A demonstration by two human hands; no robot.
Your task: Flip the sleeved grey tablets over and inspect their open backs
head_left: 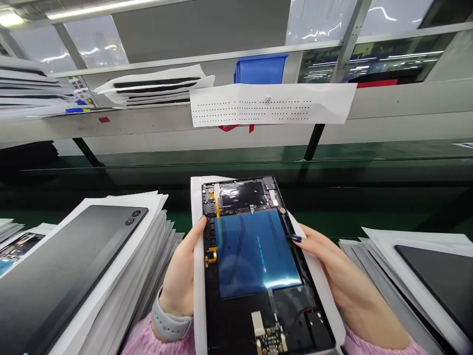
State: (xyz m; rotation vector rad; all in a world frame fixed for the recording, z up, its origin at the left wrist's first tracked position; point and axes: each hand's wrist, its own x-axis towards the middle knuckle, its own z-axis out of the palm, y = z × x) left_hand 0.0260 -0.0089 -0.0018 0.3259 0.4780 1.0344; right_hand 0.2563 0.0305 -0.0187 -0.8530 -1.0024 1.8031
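An opened tablet (240,315) lies face up in my two hands, its inside bare, with a blue battery (258,251) in the middle and a small circuit board (271,340) near the close end. White sheet material (198,296) is under the tablet and is held along with it. My left hand (183,273) grips the left edge, thumb on the rim, with a grey band round the wrist. On the right edge, the thumb of my right hand (325,261) presses on the frame beside the battery. The other fingers of both hands are hidden underneath.
To the left, a grey tablet back cover (77,276) lies on a tall stack of white sheets (121,291). Another stack with a dark panel (439,276) stands at right. Above, a shelf holds a blue bin (260,69), layered sheets (155,86) and a hanging perforated paper (273,104).
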